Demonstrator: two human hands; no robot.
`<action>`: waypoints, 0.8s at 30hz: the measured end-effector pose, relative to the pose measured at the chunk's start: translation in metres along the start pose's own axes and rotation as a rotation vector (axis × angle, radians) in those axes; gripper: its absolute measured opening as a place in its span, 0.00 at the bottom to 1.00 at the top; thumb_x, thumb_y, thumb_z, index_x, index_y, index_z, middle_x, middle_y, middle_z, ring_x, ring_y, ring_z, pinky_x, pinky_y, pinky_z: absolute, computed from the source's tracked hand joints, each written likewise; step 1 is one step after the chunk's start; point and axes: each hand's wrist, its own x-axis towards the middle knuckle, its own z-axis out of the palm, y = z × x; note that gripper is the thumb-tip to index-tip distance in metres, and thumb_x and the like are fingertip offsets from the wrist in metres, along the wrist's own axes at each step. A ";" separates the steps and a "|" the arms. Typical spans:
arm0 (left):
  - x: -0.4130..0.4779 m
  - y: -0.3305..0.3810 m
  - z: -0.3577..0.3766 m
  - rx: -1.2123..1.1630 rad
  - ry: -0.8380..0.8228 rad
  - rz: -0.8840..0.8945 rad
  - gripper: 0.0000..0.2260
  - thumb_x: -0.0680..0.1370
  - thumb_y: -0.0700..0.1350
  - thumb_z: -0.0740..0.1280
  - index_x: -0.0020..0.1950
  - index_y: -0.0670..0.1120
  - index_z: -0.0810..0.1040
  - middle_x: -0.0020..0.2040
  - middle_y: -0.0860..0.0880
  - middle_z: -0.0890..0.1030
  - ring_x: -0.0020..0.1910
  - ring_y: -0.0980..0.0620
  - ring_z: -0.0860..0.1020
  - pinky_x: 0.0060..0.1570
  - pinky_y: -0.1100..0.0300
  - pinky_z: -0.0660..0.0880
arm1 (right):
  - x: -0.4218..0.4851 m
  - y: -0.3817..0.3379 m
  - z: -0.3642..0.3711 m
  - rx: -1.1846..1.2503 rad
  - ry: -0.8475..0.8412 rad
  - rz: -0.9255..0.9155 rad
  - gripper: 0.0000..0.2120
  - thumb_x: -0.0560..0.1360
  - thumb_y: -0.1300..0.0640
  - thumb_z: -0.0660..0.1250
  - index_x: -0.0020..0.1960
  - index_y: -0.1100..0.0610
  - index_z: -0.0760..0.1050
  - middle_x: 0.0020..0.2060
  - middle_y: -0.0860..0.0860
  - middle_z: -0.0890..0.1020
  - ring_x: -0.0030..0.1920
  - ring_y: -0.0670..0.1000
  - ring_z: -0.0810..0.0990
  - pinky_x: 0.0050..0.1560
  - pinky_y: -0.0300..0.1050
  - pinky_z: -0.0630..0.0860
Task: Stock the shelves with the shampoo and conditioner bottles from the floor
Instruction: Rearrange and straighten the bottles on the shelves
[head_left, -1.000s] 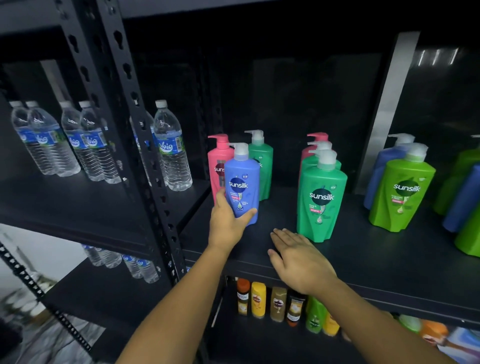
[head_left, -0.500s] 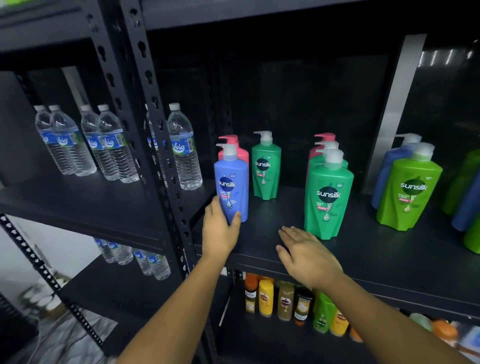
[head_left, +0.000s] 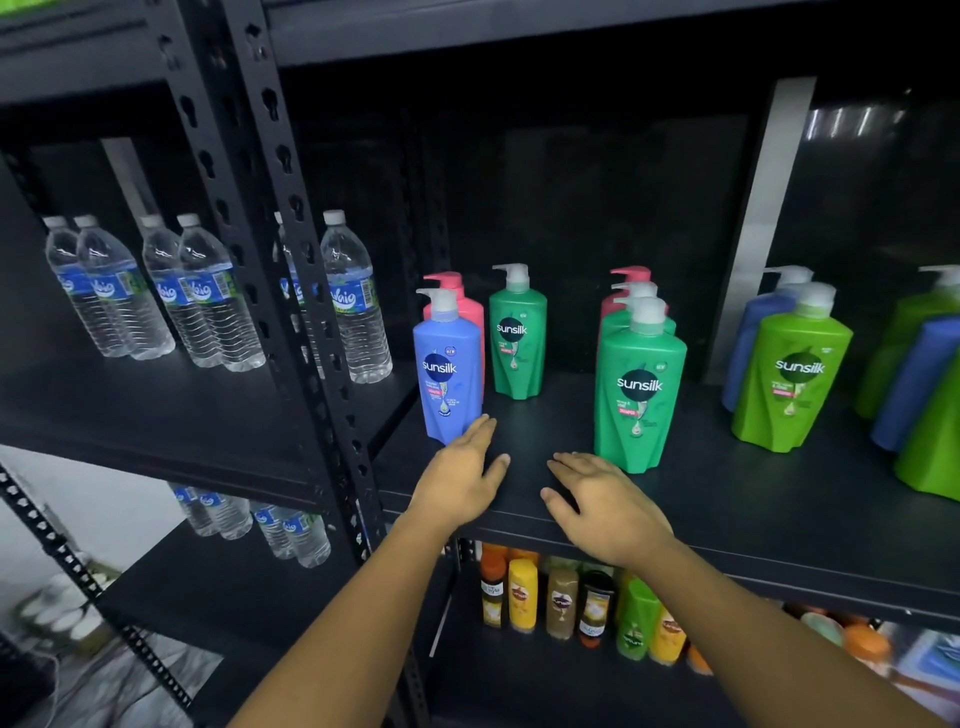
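Observation:
A blue pump bottle stands upright at the left end of the black shelf, with a pink bottle behind it and a dark green one to its right. My left hand is open just in front of the blue bottle, fingertips near its base, holding nothing. My right hand lies flat and open on the shelf, in front of a large green bottle. Further right stand a lime green bottle and blue ones.
A perforated black upright divides this bay from the left bay, where water bottles stand on two levels. Small bottles fill the shelf below. Bare shelf surface lies between the blue and the large green bottle.
My left hand let go of the blue bottle, which now stands further left on the shelf, and drew back open. My right hand stayed flat on the shelf.

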 end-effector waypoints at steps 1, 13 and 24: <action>0.000 0.001 0.000 -0.002 -0.001 -0.019 0.29 0.84 0.56 0.60 0.83 0.49 0.57 0.83 0.53 0.57 0.80 0.51 0.60 0.76 0.55 0.63 | 0.000 0.000 0.000 0.001 0.001 0.000 0.30 0.83 0.38 0.50 0.80 0.52 0.62 0.79 0.47 0.64 0.79 0.48 0.58 0.79 0.46 0.55; -0.006 -0.006 -0.001 0.213 -0.134 -0.024 0.27 0.84 0.62 0.54 0.82 0.56 0.61 0.82 0.58 0.59 0.82 0.55 0.54 0.77 0.52 0.58 | -0.011 0.005 0.000 0.348 0.453 0.177 0.18 0.79 0.47 0.67 0.67 0.52 0.76 0.61 0.47 0.79 0.65 0.48 0.73 0.64 0.42 0.71; -0.007 -0.002 -0.003 0.218 -0.160 -0.049 0.26 0.84 0.62 0.53 0.82 0.57 0.61 0.82 0.59 0.58 0.82 0.55 0.53 0.78 0.53 0.57 | 0.002 0.028 -0.007 0.876 0.669 0.534 0.41 0.74 0.56 0.75 0.79 0.51 0.53 0.71 0.52 0.71 0.71 0.53 0.70 0.75 0.52 0.65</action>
